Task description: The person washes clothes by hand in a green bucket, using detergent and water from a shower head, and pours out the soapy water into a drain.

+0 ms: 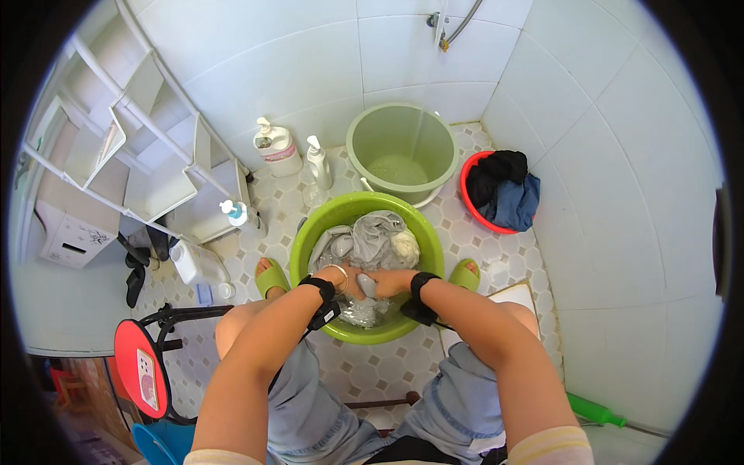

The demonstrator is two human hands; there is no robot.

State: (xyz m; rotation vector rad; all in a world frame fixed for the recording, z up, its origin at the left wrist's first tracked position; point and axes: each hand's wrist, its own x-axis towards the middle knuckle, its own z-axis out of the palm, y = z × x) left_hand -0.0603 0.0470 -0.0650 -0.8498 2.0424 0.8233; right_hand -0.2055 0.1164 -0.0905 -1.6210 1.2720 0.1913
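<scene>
A green plastic basin [430, 250] stands on the tiled floor between the person's feet, holding water and grey cloth [372, 235]. A cream-coloured cloth or scrubber [405, 250] lies at the right of the heap. My left hand [350, 282] and my right hand [387, 283] are close together in the middle of the basin, partly in the water. Both grip a bunched piece of grey wet cloth [367, 286] between them. The water around them is splashing. Each wrist wears a black strap with a small device; my left wrist also has a bracelet.
Behind the basin, water runs into a pale green bucket [401, 125]. A red basin [474, 218] with dark and blue clothes is to its right. Pump bottles [282, 152] and a white jug [197, 264] stand left. A red stool [131, 363] holds a phone; a white rack [168, 197] is behind.
</scene>
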